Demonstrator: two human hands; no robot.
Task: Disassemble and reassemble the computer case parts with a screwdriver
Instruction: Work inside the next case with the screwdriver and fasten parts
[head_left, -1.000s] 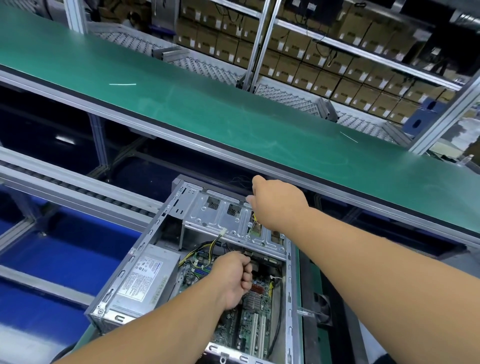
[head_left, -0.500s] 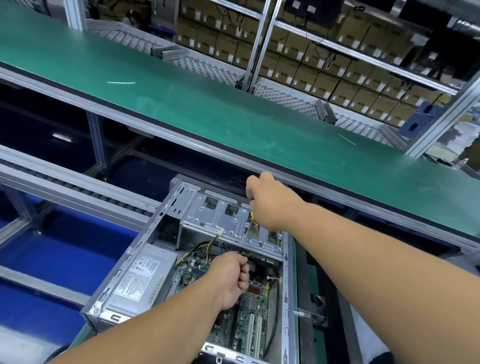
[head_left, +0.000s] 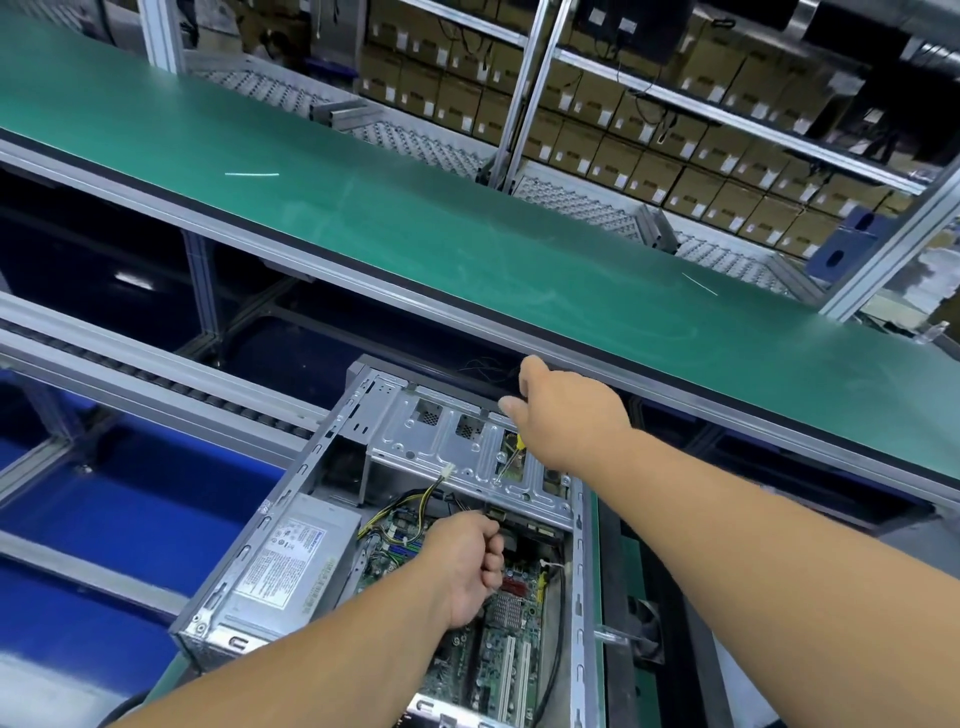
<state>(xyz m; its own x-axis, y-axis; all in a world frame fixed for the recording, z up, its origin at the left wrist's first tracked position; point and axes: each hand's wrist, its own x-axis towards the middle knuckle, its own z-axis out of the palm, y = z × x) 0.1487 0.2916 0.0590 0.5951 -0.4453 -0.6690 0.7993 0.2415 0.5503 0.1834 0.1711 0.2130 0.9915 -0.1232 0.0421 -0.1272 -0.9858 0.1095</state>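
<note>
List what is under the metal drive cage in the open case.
Under the drive cage: yellow-black cables and a motherboard edge show. The rest is covered by the cage and both hands.

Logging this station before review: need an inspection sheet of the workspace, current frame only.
Surface: green conveyor belt, two thin pale scraps on it.
Job's things: open grey metal computer case below the belt; silver drive cage; grey power supply; yellow-handled screwdriver, tip on the cage.
Clutter: nothing seen.
Hands: right hand holds the screwdriver; left hand curled inside the case, what it holds unclear.
Cables: yellow-black wire bundle.
Surroundings: shelves of brown cardboard boxes; blue bins.
</note>
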